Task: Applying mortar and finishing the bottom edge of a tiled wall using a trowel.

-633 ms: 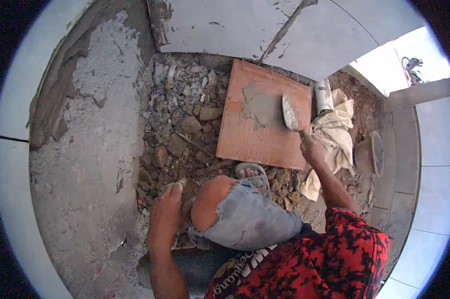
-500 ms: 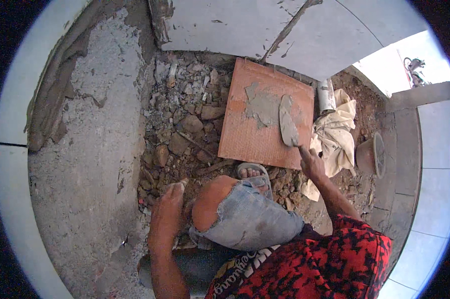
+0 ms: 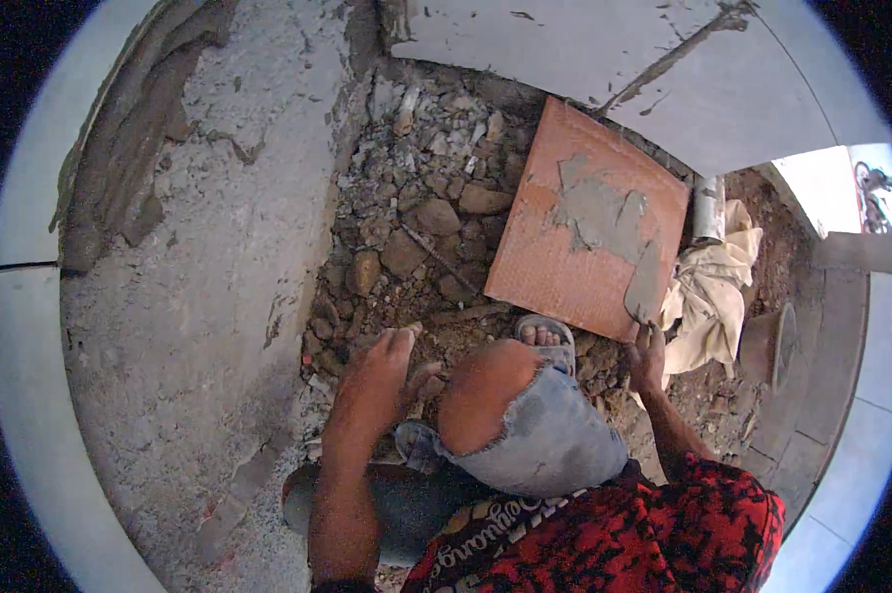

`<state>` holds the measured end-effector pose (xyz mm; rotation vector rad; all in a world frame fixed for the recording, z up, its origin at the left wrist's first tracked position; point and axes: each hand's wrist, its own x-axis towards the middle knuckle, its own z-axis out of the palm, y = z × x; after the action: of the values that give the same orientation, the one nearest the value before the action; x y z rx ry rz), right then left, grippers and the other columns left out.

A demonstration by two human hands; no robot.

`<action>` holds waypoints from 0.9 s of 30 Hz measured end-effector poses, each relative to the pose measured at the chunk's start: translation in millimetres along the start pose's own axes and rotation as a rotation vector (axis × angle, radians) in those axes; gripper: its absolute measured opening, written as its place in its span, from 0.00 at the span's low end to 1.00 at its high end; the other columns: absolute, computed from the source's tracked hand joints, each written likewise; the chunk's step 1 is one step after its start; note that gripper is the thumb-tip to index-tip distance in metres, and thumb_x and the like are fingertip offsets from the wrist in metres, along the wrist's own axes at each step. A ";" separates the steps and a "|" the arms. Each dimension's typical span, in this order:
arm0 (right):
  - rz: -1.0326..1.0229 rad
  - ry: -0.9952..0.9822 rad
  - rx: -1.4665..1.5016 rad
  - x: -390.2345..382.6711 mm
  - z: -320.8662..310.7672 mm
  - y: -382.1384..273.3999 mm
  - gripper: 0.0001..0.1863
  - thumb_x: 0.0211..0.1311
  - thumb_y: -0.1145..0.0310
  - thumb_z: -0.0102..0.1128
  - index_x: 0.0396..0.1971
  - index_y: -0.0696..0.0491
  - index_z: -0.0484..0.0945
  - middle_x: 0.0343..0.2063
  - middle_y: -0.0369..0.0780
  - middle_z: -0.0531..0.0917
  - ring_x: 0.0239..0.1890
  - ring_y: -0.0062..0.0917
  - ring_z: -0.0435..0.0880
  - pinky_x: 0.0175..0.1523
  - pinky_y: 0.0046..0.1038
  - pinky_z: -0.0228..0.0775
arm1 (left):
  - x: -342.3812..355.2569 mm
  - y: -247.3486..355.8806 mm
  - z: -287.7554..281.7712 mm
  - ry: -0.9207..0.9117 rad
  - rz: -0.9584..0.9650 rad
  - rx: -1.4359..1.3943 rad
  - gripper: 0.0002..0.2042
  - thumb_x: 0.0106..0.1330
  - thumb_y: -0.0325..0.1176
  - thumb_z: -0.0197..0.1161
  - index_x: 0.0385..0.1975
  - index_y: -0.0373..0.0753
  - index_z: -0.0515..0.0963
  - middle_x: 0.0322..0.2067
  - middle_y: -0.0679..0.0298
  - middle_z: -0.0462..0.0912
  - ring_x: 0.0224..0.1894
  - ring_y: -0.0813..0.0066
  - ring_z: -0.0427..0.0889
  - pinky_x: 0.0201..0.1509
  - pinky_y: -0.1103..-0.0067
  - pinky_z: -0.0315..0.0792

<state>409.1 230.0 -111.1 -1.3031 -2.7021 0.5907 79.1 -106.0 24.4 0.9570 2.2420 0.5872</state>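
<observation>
My right hand (image 3: 646, 361) grips a trowel by its handle; the mortar-coated blade (image 3: 641, 287) lies over the lower right of an orange textured tile (image 3: 537, 267), which rests tilted on the rubble with a patch of grey mortar (image 3: 594, 217) on it. My left hand (image 3: 380, 371) is held over the rubble beside my bent knee (image 3: 485, 395), thumb apart from the fingers, with nothing visible in it.
Rubble (image 3: 426, 237) lies between a concrete ledge (image 3: 199, 326) and the tile. A white tiled wall (image 3: 564, 49) rises behind. To the right are a grey pipe (image 3: 708, 210), crumpled cream cloth (image 3: 703, 306), a bucket (image 3: 767, 346) and, outside, a two-wheeler (image 3: 871, 193).
The view has shifted, so the tile appears farther right. My right hand has drawn the trowel toward the tile's lower right edge. My left hand's thumb now shows apart from its fingers.
</observation>
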 end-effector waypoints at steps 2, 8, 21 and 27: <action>0.101 -0.009 0.101 8.2 4.3 -8.3 0.29 0.55 0.61 0.56 0.53 0.60 0.58 0.50 0.51 0.66 0.53 0.41 0.66 0.55 0.33 0.59 | 3.3 -2.9 2.2 -0.005 -0.020 -0.007 0.23 0.59 0.43 0.55 0.47 0.31 0.65 0.42 0.49 0.72 0.44 0.49 0.72 0.46 0.65 0.68; -0.337 -0.060 -0.265 45.1 -9.6 -70.5 0.26 0.55 0.62 0.55 0.52 0.56 0.63 0.51 0.52 0.65 0.54 0.44 0.64 0.57 0.37 0.57 | 6.3 10.8 7.9 -0.048 -0.060 -0.002 0.24 0.59 0.46 0.54 0.46 0.31 0.65 0.40 0.49 0.73 0.41 0.49 0.74 0.43 0.63 0.69; -0.794 -0.753 -0.824 138.2 249.7 -245.9 0.20 0.53 0.57 0.53 0.48 0.40 0.71 0.48 0.41 0.72 0.52 0.33 0.69 0.50 0.41 0.61 | -15.6 124.1 36.5 -0.155 -0.234 -0.349 0.20 0.58 0.43 0.55 0.40 0.31 0.70 0.35 0.46 0.76 0.36 0.49 0.76 0.40 0.63 0.69; -1.129 -0.478 -0.348 116.9 165.8 -157.5 0.20 0.48 0.68 0.53 0.44 0.59 0.69 0.32 0.52 0.76 0.37 0.43 0.76 0.37 0.40 0.68 | -35.1 155.2 110.0 -0.014 -0.208 -0.603 0.14 0.55 0.39 0.58 0.37 0.38 0.73 0.34 0.45 0.76 0.37 0.52 0.76 0.42 0.63 0.68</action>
<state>179.5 180.6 -215.2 0.5477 -3.3471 0.2899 248.2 -16.7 53.4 0.4149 1.9331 1.0687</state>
